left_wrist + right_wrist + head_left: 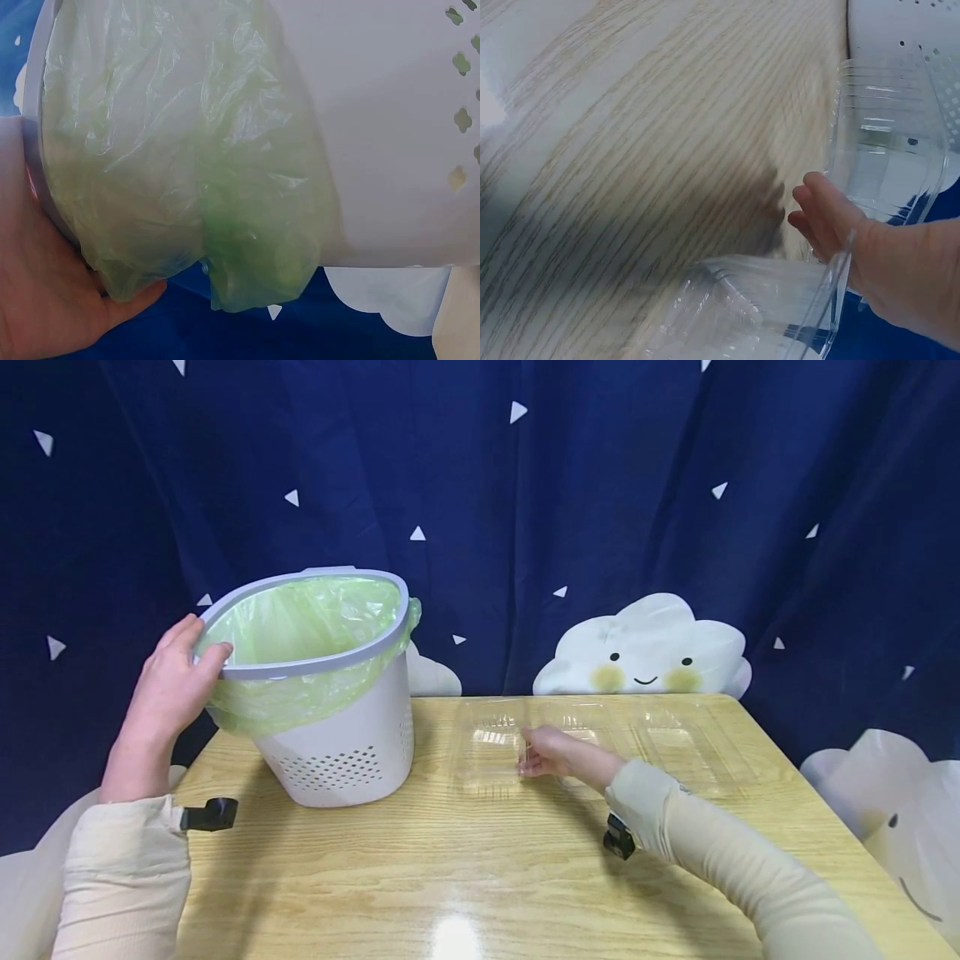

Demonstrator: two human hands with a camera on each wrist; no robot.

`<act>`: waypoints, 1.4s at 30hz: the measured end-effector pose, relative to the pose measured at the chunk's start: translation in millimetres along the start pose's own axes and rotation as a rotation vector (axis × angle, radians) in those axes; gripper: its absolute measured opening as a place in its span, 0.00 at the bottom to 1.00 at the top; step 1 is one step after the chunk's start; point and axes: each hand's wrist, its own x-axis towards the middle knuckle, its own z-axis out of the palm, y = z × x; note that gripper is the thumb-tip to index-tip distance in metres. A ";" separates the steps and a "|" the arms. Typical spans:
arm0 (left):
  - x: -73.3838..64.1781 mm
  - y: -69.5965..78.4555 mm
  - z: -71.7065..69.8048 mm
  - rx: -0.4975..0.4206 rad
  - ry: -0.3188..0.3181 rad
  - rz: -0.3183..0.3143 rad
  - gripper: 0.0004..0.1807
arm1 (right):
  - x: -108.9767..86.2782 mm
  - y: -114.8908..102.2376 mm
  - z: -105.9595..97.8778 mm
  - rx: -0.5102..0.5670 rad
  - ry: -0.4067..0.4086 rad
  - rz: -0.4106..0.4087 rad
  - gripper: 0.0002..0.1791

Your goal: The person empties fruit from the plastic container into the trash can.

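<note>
A white waste bin with a pale grey rim stands on the left side of the table, tilted a little. Its light green plastic bag folds out over the rim. My left hand grips the rim at the bin's left side; in the left wrist view its thumb lies by the bag's hanging edge. Between a left clear plastic container and a middle one is my right hand. Its fingers look fairly straight beside the left container's edge, and I see nothing gripped in the right wrist view.
More clear plastic containers lie toward the table's right rear. The wooden table ends at a dark blue curtain with white triangles and clouds. A black wrist camera sits under the right cuff.
</note>
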 end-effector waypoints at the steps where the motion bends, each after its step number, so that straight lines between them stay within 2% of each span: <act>1: 0.0 0.2 0.2 0.001 0.000 -0.001 0.37 | 0.3 0.4 0.3 -0.011 0.000 -0.002 0.23; 8: 0.0 1.2 1.2 -0.005 -0.002 -0.002 0.36 | 2.2 3.7 1.6 -0.078 0.015 -0.015 0.25; 14: 1.9 0.0 -0.9 0.021 0.012 0.028 0.36 | 12.0 10.3 1.3 -0.146 0.032 -0.045 0.22; 17: 3.9 -1.8 -2.8 0.038 0.007 0.043 0.36 | 46.9 28.4 -8.3 -0.148 0.025 -0.071 0.28; 19: 4.5 -2.8 -4.6 0.057 -0.006 0.050 0.36 | 79.1 44.8 -17.4 -0.168 0.022 -0.092 0.29; 21: 4.9 -3.9 -6.9 0.081 -0.020 0.060 0.37 | 114.4 61.6 -27.0 -0.178 0.037 -0.098 0.26; 22: 5.0 -4.3 -8.1 0.095 -0.027 0.066 0.37 | 123.4 65.2 -27.9 -0.200 0.070 -0.085 0.25; 25: 5.1 -4.5 -11.0 0.131 -0.039 0.082 0.37 | 140.6 73.3 -33.7 -0.202 0.097 -0.070 0.26; 27: 5.1 -3.6 -12.2 0.148 -0.038 0.090 0.37 | 142.5 72.0 -36.0 -0.202 0.111 -0.060 0.33; 30: 4.9 0.5 -13.2 0.166 -0.011 0.103 0.36 | 138.3 63.9 -40.2 -0.162 0.118 -0.058 0.32; 34: 3.8 14.2 -11.9 0.169 0.042 0.134 0.34 | 141.9 54.5 -60.9 -0.140 0.082 -0.152 0.29; 35: 3.4 19.3 -10.4 0.166 0.056 0.145 0.33 | 137.6 48.7 -64.5 -0.166 0.080 -0.159 0.29; 37: 2.1 31.5 -5.0 0.153 0.095 0.177 0.32 | 127.5 38.8 -74.4 -0.203 0.065 -0.227 0.30; 38: 1.1 38.6 -1.3 0.143 0.114 0.198 0.31 | 118.0 33.3 -78.6 -0.211 0.050 -0.273 0.30; 42: -3.5 67.7 17.0 0.102 0.189 0.301 0.27 | 42.9 -5.2 -66.5 -0.306 0.102 -0.327 0.26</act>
